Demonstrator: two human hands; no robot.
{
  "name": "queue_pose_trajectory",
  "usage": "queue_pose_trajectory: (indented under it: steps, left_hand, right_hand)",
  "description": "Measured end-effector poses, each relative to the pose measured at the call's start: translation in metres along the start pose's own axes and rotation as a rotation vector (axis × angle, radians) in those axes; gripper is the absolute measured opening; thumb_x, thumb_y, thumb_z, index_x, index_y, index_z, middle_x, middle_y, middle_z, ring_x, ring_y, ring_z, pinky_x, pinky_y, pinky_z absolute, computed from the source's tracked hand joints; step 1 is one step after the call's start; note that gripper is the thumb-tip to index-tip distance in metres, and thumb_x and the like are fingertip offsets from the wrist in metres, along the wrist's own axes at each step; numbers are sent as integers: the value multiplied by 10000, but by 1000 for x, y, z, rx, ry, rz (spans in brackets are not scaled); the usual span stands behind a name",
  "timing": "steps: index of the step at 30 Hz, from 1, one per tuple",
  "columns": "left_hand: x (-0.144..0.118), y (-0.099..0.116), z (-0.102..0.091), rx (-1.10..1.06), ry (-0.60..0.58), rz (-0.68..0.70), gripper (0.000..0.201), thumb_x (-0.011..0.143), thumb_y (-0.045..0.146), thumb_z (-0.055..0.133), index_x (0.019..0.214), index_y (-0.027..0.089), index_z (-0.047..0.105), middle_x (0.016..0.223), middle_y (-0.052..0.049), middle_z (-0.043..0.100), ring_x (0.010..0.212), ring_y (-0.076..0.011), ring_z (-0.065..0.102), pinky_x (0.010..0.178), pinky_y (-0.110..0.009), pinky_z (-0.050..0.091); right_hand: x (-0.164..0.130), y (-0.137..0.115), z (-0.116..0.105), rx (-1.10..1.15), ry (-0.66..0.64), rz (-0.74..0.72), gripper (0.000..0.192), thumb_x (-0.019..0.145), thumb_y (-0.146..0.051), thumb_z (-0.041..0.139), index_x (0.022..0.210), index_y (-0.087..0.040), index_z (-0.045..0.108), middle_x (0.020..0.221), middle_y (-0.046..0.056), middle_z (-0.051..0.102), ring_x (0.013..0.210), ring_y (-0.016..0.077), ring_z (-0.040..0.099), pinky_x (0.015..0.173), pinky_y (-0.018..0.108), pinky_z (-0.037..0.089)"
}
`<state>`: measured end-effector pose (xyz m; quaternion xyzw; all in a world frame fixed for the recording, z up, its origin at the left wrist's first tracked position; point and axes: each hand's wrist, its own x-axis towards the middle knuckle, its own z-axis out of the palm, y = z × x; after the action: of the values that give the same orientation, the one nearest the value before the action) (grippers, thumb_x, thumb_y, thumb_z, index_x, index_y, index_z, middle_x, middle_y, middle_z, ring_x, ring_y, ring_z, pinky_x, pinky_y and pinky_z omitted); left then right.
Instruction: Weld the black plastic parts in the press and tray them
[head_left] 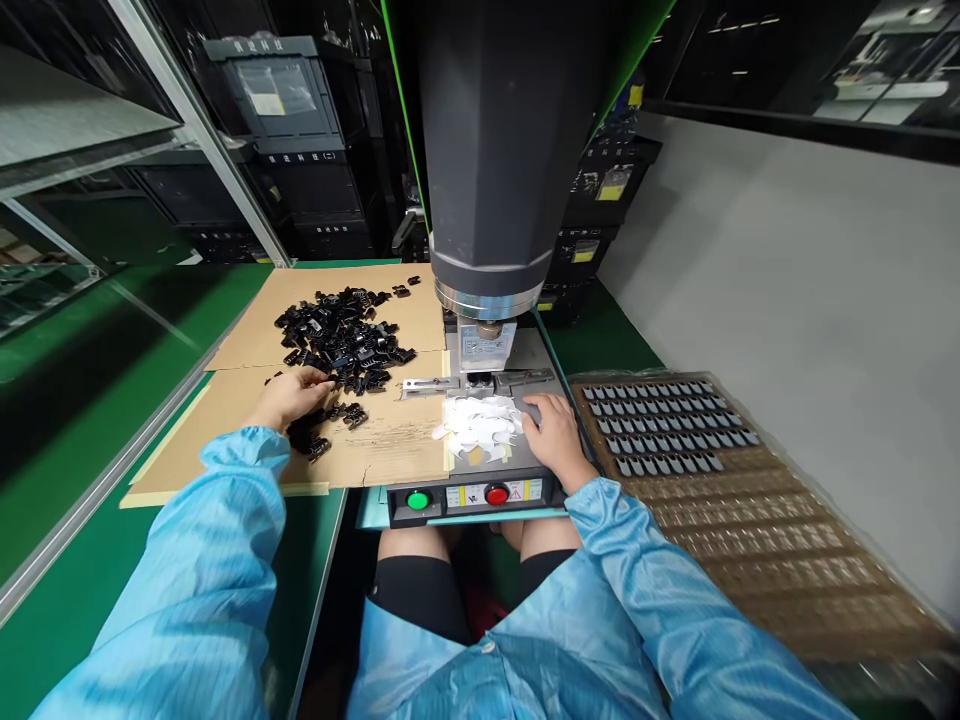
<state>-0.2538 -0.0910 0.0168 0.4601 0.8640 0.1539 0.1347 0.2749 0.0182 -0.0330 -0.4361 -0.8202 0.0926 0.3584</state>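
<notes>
Right at the left hand's [294,393] fingertips: black parts pile [345,338], grip unclear. Right hand [553,432]: fingers apart, beside white pieces [481,424]. Likely picking step; next calls for singling one out.

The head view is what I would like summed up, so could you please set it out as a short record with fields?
Left hand: at the edge of a pile of small glossy black parts
Right hand: beside a heap of thin white pieces
Under the pile: flat brown cardboard
Front panel: round green button, left; round red button, right
Far right: clear plastic tray, partly filled with rows of grey parts
</notes>
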Motion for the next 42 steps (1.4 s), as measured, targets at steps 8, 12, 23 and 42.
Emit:
queue_pose_trajectory:
  steps: [8,12,23,42]
  left_hand:
    - [0,-8,0,233,-54,130,315,865,463,686,1055,224,762,1003,-100,765,932,-306,699,835,-378,526]
    - [-18,9,0,186,-13,162,358,938,517,653,1119,231,771,1042,-58,738,948,-290,682,874,-390,535]
    - [-65,227,114,-402,-22,682,383,943,483,689,1188,193,741,1188,-128,721,1096,-302,666,1004,-428,539]
    - [-225,210,132,-1339,-169,236,516,740,501,975,1162,282,773,941,-32,743,862,-176,707,850,-314,622]
  right_hand:
    - [6,-3,-10,56,-30,36,277,928,-195,631,1190,-195,721,1232,134,748,1216,334,630,1116,500,494]
    - [37,-14,-8,104,-86,20,330,934,-218,681,1263,-223,709,1277,124,736,1256,323,613,1123,487,495]
    - [81,-40,31,105,-233,50,311,935,-276,779,1230,-195,725,1209,112,748,1150,289,600,1087,433,484]
    - [-48,-97,-6,1021,-103,347,305,878,-271,737,1179,-254,691,1039,39,770,969,215,754,931,385,620]
